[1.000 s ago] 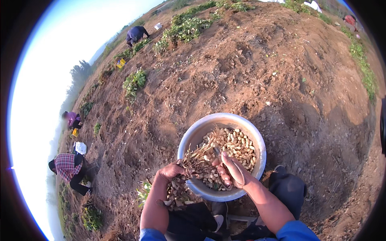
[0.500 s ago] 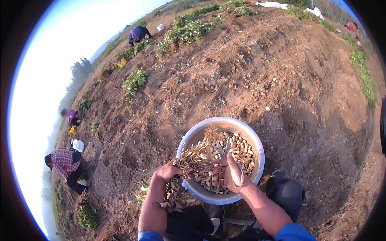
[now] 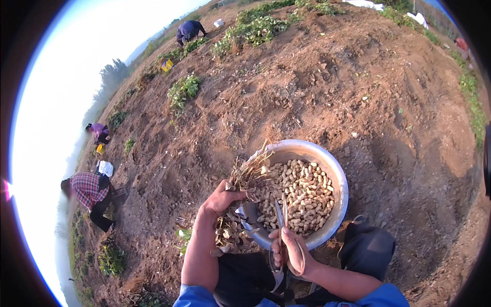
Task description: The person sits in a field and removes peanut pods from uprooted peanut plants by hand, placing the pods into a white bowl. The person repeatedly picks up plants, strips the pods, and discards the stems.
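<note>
A wide metal basin (image 3: 338, 176) stands on the soil in front of me, with many unshelled peanuts (image 3: 307, 197) in it. My left hand (image 3: 225, 197) is closed round the stems of a dry peanut plant (image 3: 251, 171), whose roots hang over the basin's left rim. Leaves (image 3: 225, 233) of the plant droop below that hand. My right hand (image 3: 291, 250) grips a pair of scissors (image 3: 281, 212) at the near rim. Their blades point away from me over the peanuts, slightly apart and clear of the roots.
My dark-trousered knee (image 3: 368, 250) is close to the basin's near right side. Brown clods of soil (image 3: 255, 110) spread beyond it. On the left a person in a checked shirt (image 3: 87, 189) bends down; others work farther off, near green plants (image 3: 184, 92).
My right hand has drawn the scissors back toward me, from over the peanuts to the near rim. My left hand has lifted the roots up and away, uncovering more peanuts.
</note>
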The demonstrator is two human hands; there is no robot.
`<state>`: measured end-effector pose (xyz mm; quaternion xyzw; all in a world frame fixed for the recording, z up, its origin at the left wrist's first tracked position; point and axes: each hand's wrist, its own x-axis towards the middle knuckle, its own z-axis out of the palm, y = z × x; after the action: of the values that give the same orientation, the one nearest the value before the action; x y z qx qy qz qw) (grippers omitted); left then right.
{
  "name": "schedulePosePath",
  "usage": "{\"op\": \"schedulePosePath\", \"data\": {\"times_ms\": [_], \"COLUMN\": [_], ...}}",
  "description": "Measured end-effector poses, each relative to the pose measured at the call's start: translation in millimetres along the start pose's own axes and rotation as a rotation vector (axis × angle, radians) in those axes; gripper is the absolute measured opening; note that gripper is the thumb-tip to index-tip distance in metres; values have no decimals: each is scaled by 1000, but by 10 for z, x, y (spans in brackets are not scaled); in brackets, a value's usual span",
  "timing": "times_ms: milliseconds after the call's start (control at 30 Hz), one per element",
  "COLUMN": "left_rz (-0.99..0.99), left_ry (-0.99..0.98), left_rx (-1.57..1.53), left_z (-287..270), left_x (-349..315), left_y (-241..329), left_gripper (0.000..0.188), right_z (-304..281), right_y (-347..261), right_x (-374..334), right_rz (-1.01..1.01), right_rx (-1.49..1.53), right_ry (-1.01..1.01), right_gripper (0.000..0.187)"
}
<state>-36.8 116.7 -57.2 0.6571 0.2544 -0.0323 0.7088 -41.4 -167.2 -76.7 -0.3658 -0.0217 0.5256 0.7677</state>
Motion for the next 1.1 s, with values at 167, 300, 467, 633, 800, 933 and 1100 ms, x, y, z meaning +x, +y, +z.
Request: {"op": "schedulePosePath", "data": {"times_ms": [167, 300, 467, 633, 800, 933, 1100], "left_rz": [102, 187, 250, 352, 322, 342, 285], "left_ry": [-62, -107, -199, -101, -115, -80, -71], "left_rx": [77, 254, 333, 456, 400, 400, 338], "left_z": [213, 361, 649, 604, 665, 716, 681], "left_x": [-100, -134, -185, -158, -203, -237, -240], "left_y": [180, 252, 311, 201, 281, 322, 330], "left_gripper": [34, 37, 30, 31, 36, 38, 34], "right_z": [36, 15, -37, -60, -142, -251, -209], "right_y": [31, -83, -185, -196, -248, -185, -199], "right_x": [25, 148, 317, 404, 433, 511, 527], "right_rz": [85, -36, -124, -193, -257, -310, -404], "right_rx": [55, -86, -48, -12, -126, -208, -482], "right_ry": [-49, 25, 159, 242, 232, 244, 282], "right_gripper": [55, 59, 55, 57, 55, 52, 53]}}
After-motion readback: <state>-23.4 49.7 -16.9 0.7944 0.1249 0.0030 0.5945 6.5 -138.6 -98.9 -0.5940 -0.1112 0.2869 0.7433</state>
